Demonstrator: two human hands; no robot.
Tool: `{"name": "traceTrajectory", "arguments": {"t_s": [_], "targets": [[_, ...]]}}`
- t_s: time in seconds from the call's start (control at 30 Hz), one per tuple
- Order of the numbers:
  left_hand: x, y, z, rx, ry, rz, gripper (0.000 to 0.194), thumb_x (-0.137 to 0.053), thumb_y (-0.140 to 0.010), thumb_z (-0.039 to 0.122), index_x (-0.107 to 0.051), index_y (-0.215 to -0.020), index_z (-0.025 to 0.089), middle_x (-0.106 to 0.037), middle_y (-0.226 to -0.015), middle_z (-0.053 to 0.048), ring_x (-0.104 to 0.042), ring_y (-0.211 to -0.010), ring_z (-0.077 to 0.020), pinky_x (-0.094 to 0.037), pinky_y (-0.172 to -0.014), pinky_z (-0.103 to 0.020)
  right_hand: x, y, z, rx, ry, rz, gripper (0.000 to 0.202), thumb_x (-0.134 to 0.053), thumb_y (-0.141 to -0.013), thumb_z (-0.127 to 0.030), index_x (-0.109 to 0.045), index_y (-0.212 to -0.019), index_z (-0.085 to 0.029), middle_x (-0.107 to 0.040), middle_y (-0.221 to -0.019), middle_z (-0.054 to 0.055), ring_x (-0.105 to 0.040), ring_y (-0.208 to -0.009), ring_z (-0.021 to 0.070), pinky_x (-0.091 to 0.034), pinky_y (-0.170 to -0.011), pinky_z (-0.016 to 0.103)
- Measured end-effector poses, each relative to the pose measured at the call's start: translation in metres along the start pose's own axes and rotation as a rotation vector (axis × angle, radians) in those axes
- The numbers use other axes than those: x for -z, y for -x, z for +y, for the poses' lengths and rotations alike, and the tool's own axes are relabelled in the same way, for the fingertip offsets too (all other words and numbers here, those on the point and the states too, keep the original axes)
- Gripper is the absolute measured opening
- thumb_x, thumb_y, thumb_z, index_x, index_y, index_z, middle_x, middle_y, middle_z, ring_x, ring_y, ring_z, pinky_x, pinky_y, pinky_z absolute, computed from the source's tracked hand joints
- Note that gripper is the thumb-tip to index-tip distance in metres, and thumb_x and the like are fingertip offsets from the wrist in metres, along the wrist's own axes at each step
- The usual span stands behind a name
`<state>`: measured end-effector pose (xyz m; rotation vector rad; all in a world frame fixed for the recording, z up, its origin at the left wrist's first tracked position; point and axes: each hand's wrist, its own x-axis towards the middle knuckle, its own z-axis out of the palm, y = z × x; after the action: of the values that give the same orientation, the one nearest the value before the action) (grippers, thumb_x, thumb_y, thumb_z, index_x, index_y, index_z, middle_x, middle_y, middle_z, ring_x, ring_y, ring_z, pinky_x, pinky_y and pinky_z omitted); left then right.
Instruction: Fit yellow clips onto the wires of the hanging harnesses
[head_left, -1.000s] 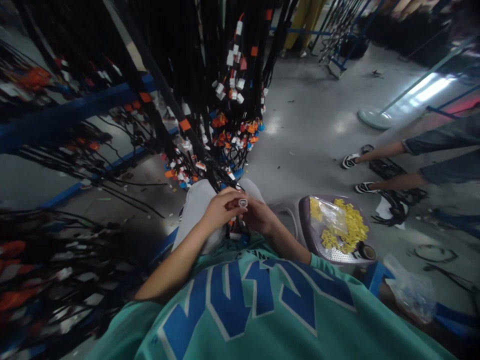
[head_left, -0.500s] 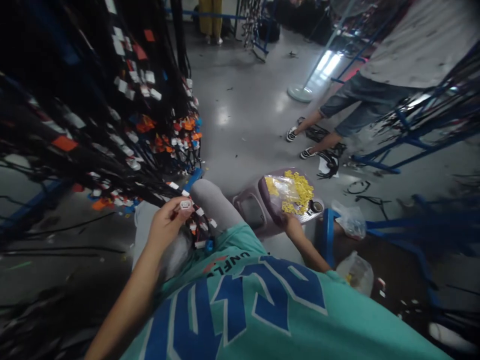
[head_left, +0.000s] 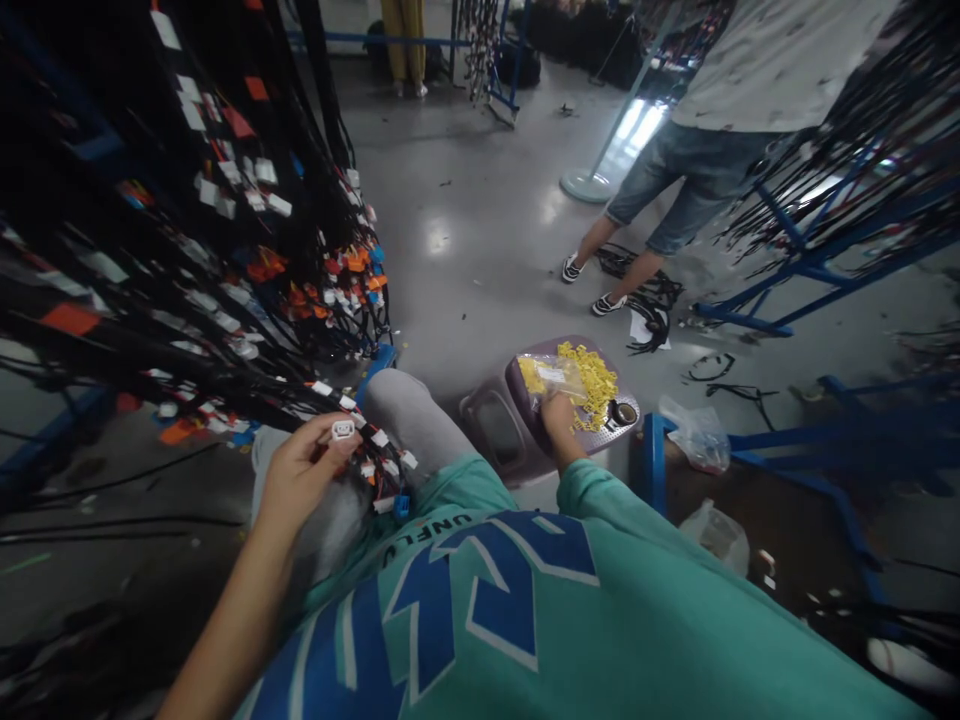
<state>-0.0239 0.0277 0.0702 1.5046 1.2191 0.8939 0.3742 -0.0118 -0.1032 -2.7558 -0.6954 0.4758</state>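
Note:
Between the thumb and fingers of my left hand [head_left: 300,465] is a white connector [head_left: 343,430], its face turned up towards me. Beside that hand, black cables with white, orange and blue connectors [head_left: 381,438] lie across my left knee. My right hand [head_left: 559,412] reaches down to a clear plastic bag [head_left: 553,374] on a purple-grey plastic stool [head_left: 517,425]. Its fingers are too small and partly hidden to read. Small yellow pieces [head_left: 596,378] are heaped next to the bag, and some show inside it. A dark roll [head_left: 624,412] sits at the stool's right end.
Thick bundles of black cable [head_left: 247,240] with connectors hang on a rack at my left. A person in denim shorts [head_left: 675,190] stands ahead right, beside another blue rack [head_left: 802,250]. Clear plastic bags [head_left: 697,435] lie at the right near a blue frame [head_left: 655,465].
My right hand has moved from the stool's near edge onto the clear bag. My left hand still holds the white connector, whose face shows more clearly. The view has shifted slightly.

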Motion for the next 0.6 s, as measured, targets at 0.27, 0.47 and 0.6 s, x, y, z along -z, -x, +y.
{"name": "traceTrajectory", "arguments": {"t_s": [0.27,0.47,0.6], "targets": [[0.0016,-0.0020,-0.0017,-0.024,-0.041,-0.005,0.035,-0.066,-0.067,0.049,-0.064,-0.086,0.019,-0.068,-0.075,-0.002,-0.061,-0.067,-0.0170,-0.049,-0.060,-0.026,-0.0080,0.0001,-0.0054,-0.088,-0.012,0.017,0.033,-0.047,-0.092,-0.036,-0.064,-0.098,-0.008,-0.067,-0.101,0.014,-0.063,-0.096,0.0214,-0.048,-0.087,0.041],[0.0021,-0.0013,-0.0016,-0.012,-0.050,0.001,0.038,-0.068,-0.063,0.050,-0.065,-0.083,0.018,-0.069,-0.074,-0.003,-0.063,-0.067,-0.0178,-0.050,-0.063,-0.028,-0.0017,0.0055,-0.0015,-0.040,-0.176,0.073,0.032,-0.042,-0.089,-0.032,-0.064,-0.095,-0.009,-0.066,-0.100,0.021,-0.060,-0.105,0.0301,-0.044,-0.088,0.040],[0.0025,-0.0007,-0.0010,-0.004,-0.044,0.001,0.037,-0.069,-0.063,0.049,-0.066,-0.083,0.018,-0.069,-0.075,-0.003,-0.063,-0.069,-0.0184,-0.050,-0.065,-0.029,0.0018,0.0070,0.0025,-0.021,-0.393,0.089,0.023,-0.043,-0.082,-0.025,-0.061,-0.086,-0.011,-0.068,-0.084,0.014,-0.063,-0.090,0.0247,-0.048,-0.079,0.033]]}}
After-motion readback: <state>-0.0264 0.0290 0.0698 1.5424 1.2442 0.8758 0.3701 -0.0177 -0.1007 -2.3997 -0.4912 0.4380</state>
